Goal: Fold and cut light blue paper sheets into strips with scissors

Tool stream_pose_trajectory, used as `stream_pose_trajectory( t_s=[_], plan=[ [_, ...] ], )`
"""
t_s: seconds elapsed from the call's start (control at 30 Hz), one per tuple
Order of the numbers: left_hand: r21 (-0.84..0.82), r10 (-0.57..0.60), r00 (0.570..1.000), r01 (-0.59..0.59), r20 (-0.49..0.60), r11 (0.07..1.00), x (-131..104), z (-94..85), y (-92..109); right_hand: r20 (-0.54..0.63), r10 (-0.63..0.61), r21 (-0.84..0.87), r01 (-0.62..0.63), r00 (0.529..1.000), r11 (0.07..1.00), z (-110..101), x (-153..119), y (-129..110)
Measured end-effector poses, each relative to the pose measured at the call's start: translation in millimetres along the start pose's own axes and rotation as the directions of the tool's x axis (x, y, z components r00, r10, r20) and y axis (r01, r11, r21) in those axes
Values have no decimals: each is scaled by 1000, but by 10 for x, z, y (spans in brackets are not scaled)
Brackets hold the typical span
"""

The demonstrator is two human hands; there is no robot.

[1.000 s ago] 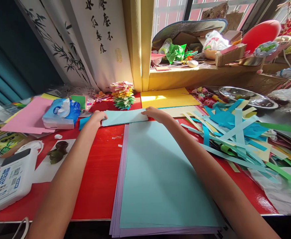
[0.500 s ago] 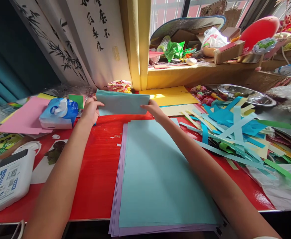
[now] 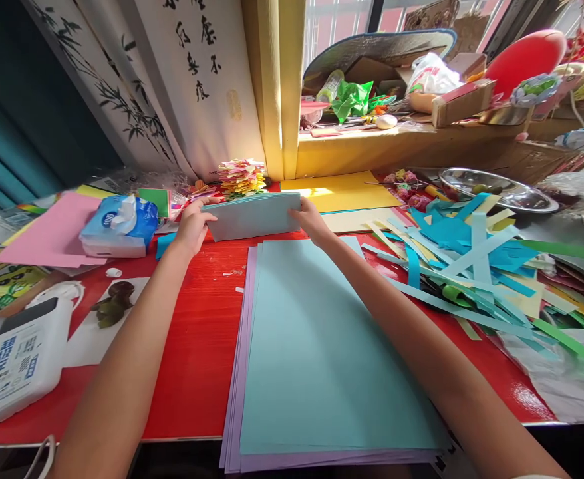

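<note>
Between my two hands stands a folded stack of light blue paper (image 3: pixel 257 219), its long edge upright near the back of the table. My left hand (image 3: pixel 193 225) grips its left end, thumb in front and fingers behind. At the right end, my right hand (image 3: pixel 310 221) pinches it the same way. Closer to me lies a pile of large light blue sheets (image 3: pixel 316 346), with purple sheets (image 3: pixel 239 372) showing underneath at the left and front edges. My right forearm passes over this pile.
Loose paper strips (image 3: pixel 471 259) heap up on the right, by a metal bowl (image 3: pixel 501 189). A tissue pack (image 3: pixel 119 226) and a white box (image 3: pixel 22 362) sit on the left. Yellow paper (image 3: pixel 342 189) and a bundle of coloured paper pieces (image 3: pixel 242 178) lie at the back.
Both hands have brought the folded paper stack slightly lower and nearer; its left end has shifted right. More of the bundle behind it shows, and a blue piece beside my left hand is uncovered.
</note>
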State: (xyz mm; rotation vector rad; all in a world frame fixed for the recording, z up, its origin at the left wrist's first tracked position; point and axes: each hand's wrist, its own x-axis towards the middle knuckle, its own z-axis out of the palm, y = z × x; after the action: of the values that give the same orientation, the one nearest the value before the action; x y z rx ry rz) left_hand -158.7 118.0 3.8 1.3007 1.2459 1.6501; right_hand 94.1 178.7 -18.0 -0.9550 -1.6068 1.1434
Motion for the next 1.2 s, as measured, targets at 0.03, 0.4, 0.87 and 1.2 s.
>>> stream_pose_trajectory(
  t_s=[0.03, 0.4, 0.87, 1.2],
  plan=[
    [6, -11, 1000, 11, 5, 1000, -2, 0, 6, 5, 5, 7, -5, 1000, 1000, -3, 5, 8],
    [187, 6, 998, 6, -65, 982, 35, -29, 17, 27, -46, 64, 44, 999, 997, -7, -35, -39],
    [866, 216, 851, -499, 479, 44, -215, 589, 305, 211, -101, 155, 69, 972, 986, -5, -63, -102],
    [861, 185, 931, -361, 314, 357, -143, 426, 361, 71, -115, -46, 118, 991, 992, 21, -43, -83]
  ],
)
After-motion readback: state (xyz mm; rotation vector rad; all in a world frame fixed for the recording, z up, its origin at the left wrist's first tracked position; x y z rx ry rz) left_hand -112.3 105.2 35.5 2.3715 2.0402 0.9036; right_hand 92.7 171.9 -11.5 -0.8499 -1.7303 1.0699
